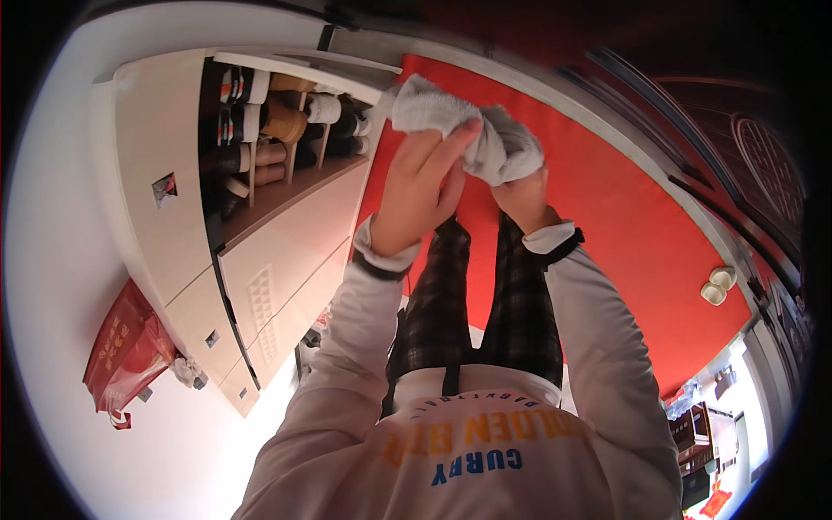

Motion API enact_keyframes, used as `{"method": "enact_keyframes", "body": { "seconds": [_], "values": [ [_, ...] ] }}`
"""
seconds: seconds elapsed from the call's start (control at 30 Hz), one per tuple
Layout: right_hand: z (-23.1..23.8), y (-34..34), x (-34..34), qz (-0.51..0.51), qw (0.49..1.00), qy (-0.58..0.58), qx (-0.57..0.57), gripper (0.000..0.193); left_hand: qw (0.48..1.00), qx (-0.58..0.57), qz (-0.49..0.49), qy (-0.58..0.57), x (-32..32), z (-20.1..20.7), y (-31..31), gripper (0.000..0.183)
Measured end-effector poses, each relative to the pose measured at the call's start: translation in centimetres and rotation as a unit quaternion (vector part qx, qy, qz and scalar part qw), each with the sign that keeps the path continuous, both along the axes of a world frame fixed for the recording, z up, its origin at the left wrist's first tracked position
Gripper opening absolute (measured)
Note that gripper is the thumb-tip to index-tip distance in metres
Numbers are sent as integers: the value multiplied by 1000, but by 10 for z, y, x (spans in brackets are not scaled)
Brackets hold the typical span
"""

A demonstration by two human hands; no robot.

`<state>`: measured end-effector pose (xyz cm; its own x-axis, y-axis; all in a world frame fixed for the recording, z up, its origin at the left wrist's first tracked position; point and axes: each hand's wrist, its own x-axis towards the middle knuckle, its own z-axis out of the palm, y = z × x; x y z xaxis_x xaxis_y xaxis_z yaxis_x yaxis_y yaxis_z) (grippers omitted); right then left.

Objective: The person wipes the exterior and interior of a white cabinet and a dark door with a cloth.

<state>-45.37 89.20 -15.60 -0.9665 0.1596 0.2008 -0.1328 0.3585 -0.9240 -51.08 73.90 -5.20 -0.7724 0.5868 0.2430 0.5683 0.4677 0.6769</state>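
Note:
Both hands are raised in front of me, gripping a bunched and twisted light grey cloth [498,143]. My left hand [418,182] is closed on the cloth's left part, with a fingertip lying over its front near the middle. Behind and under the right end of the cloth is my right hand [525,199], closed on it, its fingers mostly hidden in the folds. The cloth's left end stands up beside the open shelf of a pale cabinet [295,251].
Pairs of shoes [286,120] fill the cabinet's open compartment on the left. A red mat [607,260] covers the floor under my feet. Small pale shoes or slippers [718,286] rest at its right edge. A red bag [130,347] hangs at the far left wall. Dark carved panelling [763,156] runs along the right.

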Motion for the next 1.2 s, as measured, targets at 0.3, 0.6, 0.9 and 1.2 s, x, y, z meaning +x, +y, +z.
{"method": "enact_keyframes", "body": {
  "seconds": [0.3, 0.6, 0.9, 1.2],
  "values": [
    [66, -25, -39, -89, 974, 198, 66, 34, 956, -109, 171, 213, -79, -9, -56, 54],
    [61, -16, -47, -133, 979, 144, 60, 36, 973, -36, 190, 125, -65, -12, -25, 57],
    [61, -3, -43, -123, 966, 211, 85, 31, 958, -28, 217, 186, -52, -17, -34, 52],
    [81, -28, -22, -178, 969, 169, 30, 10, 930, 136, 341, -28, -39, -56, -60, 27]
  ]
}}
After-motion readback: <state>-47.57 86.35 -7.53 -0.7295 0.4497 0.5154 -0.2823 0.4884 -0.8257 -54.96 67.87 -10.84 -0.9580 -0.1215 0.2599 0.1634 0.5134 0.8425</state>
